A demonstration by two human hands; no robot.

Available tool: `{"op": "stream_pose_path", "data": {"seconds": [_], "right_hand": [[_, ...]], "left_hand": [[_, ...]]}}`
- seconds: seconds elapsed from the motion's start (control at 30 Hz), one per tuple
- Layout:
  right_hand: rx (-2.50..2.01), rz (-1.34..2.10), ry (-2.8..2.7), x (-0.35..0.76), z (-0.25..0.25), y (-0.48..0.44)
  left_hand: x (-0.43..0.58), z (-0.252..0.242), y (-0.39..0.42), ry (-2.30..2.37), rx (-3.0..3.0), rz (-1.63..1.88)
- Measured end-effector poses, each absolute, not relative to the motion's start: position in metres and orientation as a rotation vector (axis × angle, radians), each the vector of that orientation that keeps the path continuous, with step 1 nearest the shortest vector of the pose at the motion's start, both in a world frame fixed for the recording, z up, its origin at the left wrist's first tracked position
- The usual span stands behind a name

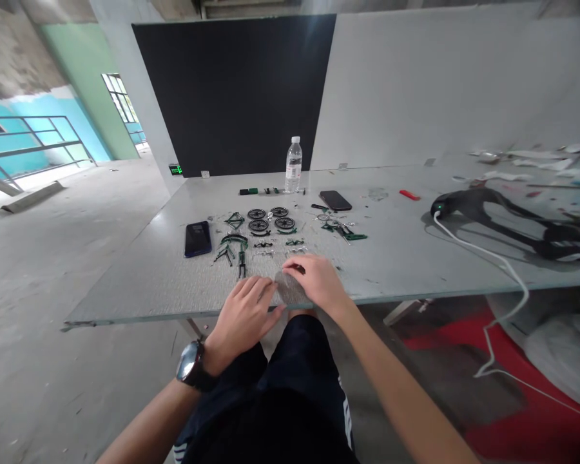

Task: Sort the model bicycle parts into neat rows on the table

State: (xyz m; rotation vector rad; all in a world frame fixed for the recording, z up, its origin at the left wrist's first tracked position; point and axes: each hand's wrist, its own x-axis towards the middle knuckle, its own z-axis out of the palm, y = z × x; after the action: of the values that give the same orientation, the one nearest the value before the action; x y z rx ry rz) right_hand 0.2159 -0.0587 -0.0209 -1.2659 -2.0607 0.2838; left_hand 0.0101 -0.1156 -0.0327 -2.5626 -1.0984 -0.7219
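Observation:
My left hand, a watch on its wrist, rests at the table's front edge with fingers stretched out and thumb apart; I see nothing held in it. My right hand is close beside it, thumb and fingers curled together in a pinch over the tabletop. Whatever sits between those fingertips is too small to name. Just beyond both hands lie small model bicycle parts: several black spoked wheels, a green frame piece, a black-and-green fork, a curved dark piece and small silver bits.
Phones lie left and back right of the parts. A water bottle stands behind. More green pieces lie rightward, near a red object. A black headband-like device with a white cable occupies the right side.

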Motion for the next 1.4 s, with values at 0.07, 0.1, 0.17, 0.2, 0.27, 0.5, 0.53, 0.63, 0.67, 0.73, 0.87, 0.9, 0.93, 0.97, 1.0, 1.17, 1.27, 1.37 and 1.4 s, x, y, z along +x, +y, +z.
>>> {"op": "stream_pose_path", "data": {"seconds": [0.07,0.1,0.17,0.2,0.27,0.5,0.53,0.63,0.67,0.73,0.87,0.9,0.93,0.97,1.0,1.17,1.27,1.37,1.4], "right_hand": [[-1.248,0.209,-2.111,0.217,-0.023,-0.061],[-1.235,0.188,-2.123,0.217,-0.024,-0.063],[-1.202,0.167,-2.135,0.218,-0.026,-0.064],[-1.184,0.163,-2.141,0.218,-0.027,-0.064],[-1.154,0.171,-2.154,0.219,-0.029,-0.063],[-1.141,0.153,-2.16,0.218,-0.031,-0.063],[-1.155,0.107,-2.165,0.217,-0.031,-0.064],[-1.22,-0.038,-2.191,0.215,-0.03,-0.067],[-1.242,-0.068,-2.199,0.215,-0.03,-0.067],[-1.27,-0.092,-2.221,0.215,-0.03,-0.066],[-1.283,-0.104,-2.267,0.214,-0.03,-0.063],[-1.282,-0.108,-2.27,0.213,-0.031,-0.063],[-1.285,-0.117,-2.265,0.213,-0.031,-0.063],[-1.293,-0.135,-2.253,0.212,-0.031,-0.064],[-1.304,-0.158,-2.236,0.212,-0.032,-0.064],[-1.367,-0.237,-2.193,0.212,-0.034,-0.066],[-1.366,-0.222,-2.23,0.212,-0.035,-0.065],[-1.369,-0.265,-2.223,0.211,-0.034,-0.065],[-1.37,-0.286,-2.211,0.211,-0.034,-0.065]], "left_hand": [[0.009,-0.036,-0.114,-1.13,-2.559,-0.709],[0.008,-0.036,-0.114,-1.138,-2.563,-0.7],[0.006,-0.035,-0.113,-1.142,-2.574,-0.686],[0.006,-0.035,-0.113,-1.142,-2.577,-0.683],[0.006,-0.034,-0.111,-1.142,-2.576,-0.679],[0.008,-0.031,-0.103,-1.268,-2.524,-0.632],[0.008,-0.031,-0.102,-1.282,-2.525,-0.62],[0.007,-0.032,-0.099,-1.296,-2.527,-0.59],[0.007,-0.032,-0.098,-1.299,-2.524,-0.588],[0.007,-0.034,-0.096,-1.307,-2.515,-0.592],[0.008,-0.035,-0.097,-1.325,-2.508,-0.589],[0.008,-0.035,-0.097,-1.332,-2.507,-0.588],[0.008,-0.035,-0.097,-1.338,-2.506,-0.588],[0.008,-0.035,-0.098,-1.344,-2.503,-0.591],[0.008,-0.035,-0.098,-1.347,-2.501,-0.596],[0.009,-0.035,-0.099,-1.36,-2.482,-0.609],[0.01,-0.036,-0.1,-1.384,-2.443,-0.597],[0.011,-0.037,-0.101,-1.414,-2.411,-0.598],[0.011,-0.038,-0.101,-1.422,-2.404,-0.604]]}}
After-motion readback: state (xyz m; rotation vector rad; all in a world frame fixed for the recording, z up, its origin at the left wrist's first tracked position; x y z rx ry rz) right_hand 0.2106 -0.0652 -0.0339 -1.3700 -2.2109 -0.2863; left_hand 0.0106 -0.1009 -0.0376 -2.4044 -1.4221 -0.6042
